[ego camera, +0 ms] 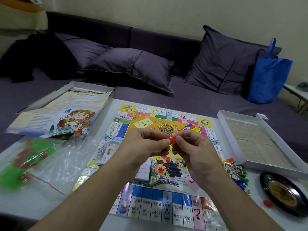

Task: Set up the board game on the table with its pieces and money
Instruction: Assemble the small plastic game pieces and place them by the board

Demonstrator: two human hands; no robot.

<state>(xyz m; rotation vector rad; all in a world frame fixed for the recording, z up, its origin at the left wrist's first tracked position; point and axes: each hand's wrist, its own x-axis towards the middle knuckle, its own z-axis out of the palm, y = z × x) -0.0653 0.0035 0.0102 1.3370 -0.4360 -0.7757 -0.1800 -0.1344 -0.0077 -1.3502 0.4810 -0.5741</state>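
Observation:
The colourful game board [146, 207] lies open on the white table [26, 202]. Above its middle, my left hand [146, 144] and my right hand [191, 147] together pinch small red plastic pieces [171, 140] between fingertips. More red pieces [161, 170] lie on the board below my hands. A clear plastic bag [50, 157] at left holds green and red pieces. Character tokens and coloured pieces [236, 172] sit in a pile at the board's right edge. A pink card [191, 180] and paper money [108, 152] lie on the board.
The box lid [53, 117] with a leaflet sits at back left, the white box tray [255, 140] at right. A black spinner wheel [283, 192] and a loose red piece [268, 203] lie near right. A purple sofa with cushions [133, 67] and a blue bag [268, 70] stand behind.

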